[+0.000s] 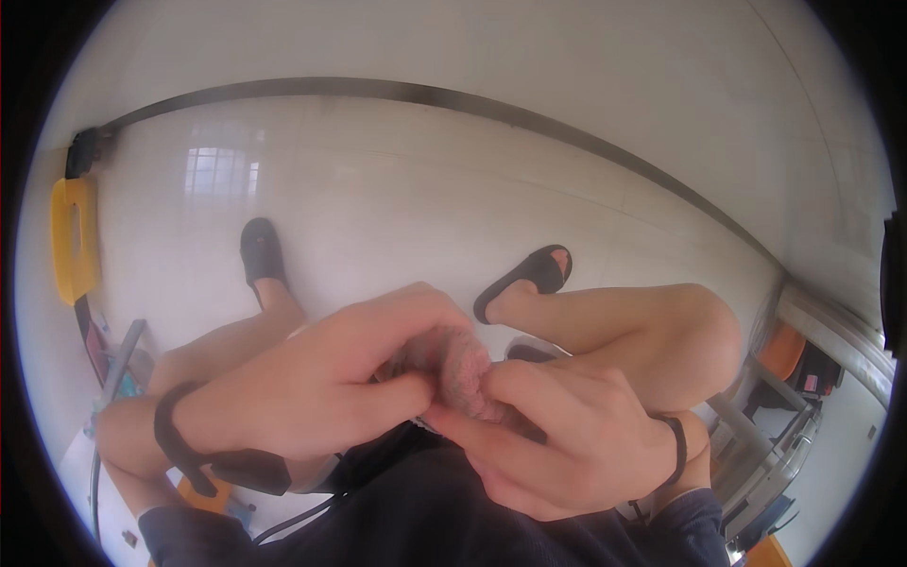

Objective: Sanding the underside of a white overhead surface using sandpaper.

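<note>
Both hands meet in front of my body, over my lap. Between them is a small, soft-looking rounded thing (464, 375), mottled pinkish grey and bent over; its kind cannot be made out. My left hand (331, 364) grips its left side, with the index finger arched over the top and the thumb below. From the right, my right hand (567, 430) pinches it with fingers curled in. The fingers partly hide it. A dark band (173, 430) circles my left wrist, and another dark band (678, 452) is on my right.
My bare knees spread to either side, with dark slippers (262, 250) on the pale, glossy floor (378, 180). A yellow plastic piece (75, 241) stands at the far left. On the right is a metal frame (756, 435) near an orange object (782, 352). A dark strip (397, 91) crosses behind.
</note>
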`<state>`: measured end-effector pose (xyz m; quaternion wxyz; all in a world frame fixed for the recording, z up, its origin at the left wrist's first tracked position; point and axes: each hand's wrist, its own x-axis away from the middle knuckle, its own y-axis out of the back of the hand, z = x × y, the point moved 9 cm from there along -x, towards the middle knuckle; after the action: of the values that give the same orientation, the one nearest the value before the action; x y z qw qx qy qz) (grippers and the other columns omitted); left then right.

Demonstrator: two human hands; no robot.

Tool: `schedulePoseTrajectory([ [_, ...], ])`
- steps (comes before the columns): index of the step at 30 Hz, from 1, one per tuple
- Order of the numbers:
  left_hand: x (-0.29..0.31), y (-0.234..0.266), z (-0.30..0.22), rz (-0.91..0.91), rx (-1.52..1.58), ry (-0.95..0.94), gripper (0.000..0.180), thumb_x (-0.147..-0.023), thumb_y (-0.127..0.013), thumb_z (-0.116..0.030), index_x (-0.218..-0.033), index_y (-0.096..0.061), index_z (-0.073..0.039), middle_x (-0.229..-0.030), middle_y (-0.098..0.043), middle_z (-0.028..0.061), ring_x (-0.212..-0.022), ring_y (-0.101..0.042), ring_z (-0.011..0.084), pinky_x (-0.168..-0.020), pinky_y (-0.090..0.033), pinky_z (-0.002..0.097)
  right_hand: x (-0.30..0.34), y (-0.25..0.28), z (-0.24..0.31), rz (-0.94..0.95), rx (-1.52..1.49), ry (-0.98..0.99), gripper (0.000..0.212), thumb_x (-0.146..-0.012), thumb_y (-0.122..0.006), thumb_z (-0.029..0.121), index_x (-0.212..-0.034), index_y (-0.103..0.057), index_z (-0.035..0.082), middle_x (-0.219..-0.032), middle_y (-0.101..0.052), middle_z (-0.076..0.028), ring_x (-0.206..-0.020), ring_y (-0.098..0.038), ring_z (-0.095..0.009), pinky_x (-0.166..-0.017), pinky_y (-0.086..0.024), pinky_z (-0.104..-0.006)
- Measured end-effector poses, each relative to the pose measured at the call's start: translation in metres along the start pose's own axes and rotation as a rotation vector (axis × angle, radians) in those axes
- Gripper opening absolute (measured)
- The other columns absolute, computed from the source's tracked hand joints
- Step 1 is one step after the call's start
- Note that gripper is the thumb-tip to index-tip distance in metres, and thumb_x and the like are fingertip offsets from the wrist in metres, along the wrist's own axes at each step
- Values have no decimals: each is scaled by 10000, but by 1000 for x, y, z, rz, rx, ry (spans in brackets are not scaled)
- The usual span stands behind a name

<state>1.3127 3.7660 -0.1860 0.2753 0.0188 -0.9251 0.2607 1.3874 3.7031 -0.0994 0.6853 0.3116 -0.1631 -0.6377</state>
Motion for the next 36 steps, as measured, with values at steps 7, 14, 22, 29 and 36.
schedulePoseTrajectory([
  [7,4,-58,11,44,-216,-83,278,-929,-490,72,-1181,-571,-10,-1044,-606,52,-971,-584,138,-896,-480,281,44,3,36,-32,99,84,171,-799,-730,9,-937,-677,-77,-847,-520,-86,-566,-559,-161,-444,-466,-287],
  [14,11,-94,40,49,-249,-142,245,-974,-532,-15,-1217,-567,-17,-1150,-585,56,-1045,-562,136,-917,-461,282,86,-4,50,-63,20,121,130,-794,-681,7,-910,-662,-49,-854,-505,-91,-592,-562,-188,-454,-468,-312],
  [22,19,-130,39,-52,-378,-276,204,-1000,-504,-57,-1179,-591,-9,-1112,-607,49,-1017,-578,138,-900,-474,286,123,0,73,-14,96,168,298,-715,-713,42,-1013,-719,41,-1004,-586,-112,-642,-607,-233,-498,-477,-337],
  [29,39,-118,-5,-353,-30,-687,404,-977,-442,-145,-1347,-506,4,-1230,-603,83,-1145,-584,156,-982,-474,308,109,43,83,-467,18,269,270,-749,-671,21,-1015,-704,56,-1065,-619,-162,-806,-670,-333,-665,-549,-387],
  [36,42,-120,8,-470,-124,-672,483,-1064,-436,-381,-1439,-437,-77,-1269,-606,76,-1102,-647,206,-887,-560,377,108,60,65,-598,-115,264,276,-765,-615,54,-1022,-714,37,-1074,-639,-158,-877,-688,-346,-744,-568,-402],
])
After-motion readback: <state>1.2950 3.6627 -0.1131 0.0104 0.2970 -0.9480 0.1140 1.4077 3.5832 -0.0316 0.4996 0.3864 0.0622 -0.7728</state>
